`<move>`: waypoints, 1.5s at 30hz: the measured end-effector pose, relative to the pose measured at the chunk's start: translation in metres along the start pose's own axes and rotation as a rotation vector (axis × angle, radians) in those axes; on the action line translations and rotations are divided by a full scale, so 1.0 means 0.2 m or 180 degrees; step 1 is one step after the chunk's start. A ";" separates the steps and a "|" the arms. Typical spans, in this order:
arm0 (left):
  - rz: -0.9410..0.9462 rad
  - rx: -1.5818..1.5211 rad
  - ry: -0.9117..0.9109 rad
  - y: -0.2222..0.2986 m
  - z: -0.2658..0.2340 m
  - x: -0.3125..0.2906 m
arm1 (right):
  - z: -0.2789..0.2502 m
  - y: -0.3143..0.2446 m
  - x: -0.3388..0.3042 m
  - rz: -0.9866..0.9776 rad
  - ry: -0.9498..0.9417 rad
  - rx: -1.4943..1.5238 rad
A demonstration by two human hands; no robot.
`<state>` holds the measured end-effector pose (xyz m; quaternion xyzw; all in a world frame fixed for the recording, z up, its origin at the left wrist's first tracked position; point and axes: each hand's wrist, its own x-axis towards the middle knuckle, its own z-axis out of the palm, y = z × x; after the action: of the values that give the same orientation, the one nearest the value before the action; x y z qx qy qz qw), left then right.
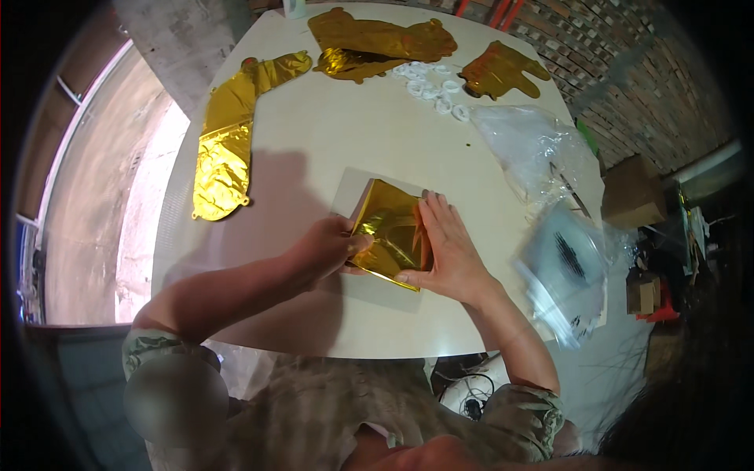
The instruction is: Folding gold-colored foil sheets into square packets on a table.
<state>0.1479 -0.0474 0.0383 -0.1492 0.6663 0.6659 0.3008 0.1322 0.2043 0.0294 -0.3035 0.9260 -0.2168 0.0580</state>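
A folded gold foil balloon [390,228] is between my hands over the near middle of the table. My left hand [334,245] pinches its left side, with the thumb on top and the other fingers partly hidden below. Along its right edge lies my right hand [449,251], fingers stretched out and the thumb reaching to the near edge of the foil. A flat clear plastic sheet or bag [351,188] lies beneath the foil; I cannot tell which.
A long gold foil balloon [228,141] lies at the left. Farther back are more gold foil pieces [377,39], a mitten-shaped one [503,71] and several white rings [430,85]. Clear plastic bags [565,251] cover the right edge of the table [314,125].
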 end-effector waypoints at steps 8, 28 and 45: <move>-0.0188 0.1188 -0.0463 0.14 -0.12 0.08 | 0.06 -0.02 -0.02 -0.0136 0.0057 -0.0562; -0.0035 0.1626 -0.0250 0.28 -0.17 0.25 | 0.00 -0.01 0.01 -0.0344 0.0018 -0.0404; 0.2942 0.3674 0.1205 0.14 -0.17 0.14 | 0.03 -0.07 0.04 -0.0426 -0.0057 -0.0396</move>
<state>0.1023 -0.0722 0.0415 0.2140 0.9436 0.2332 -0.0976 0.1344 0.1867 0.0303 -0.3697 0.9148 -0.1594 0.0327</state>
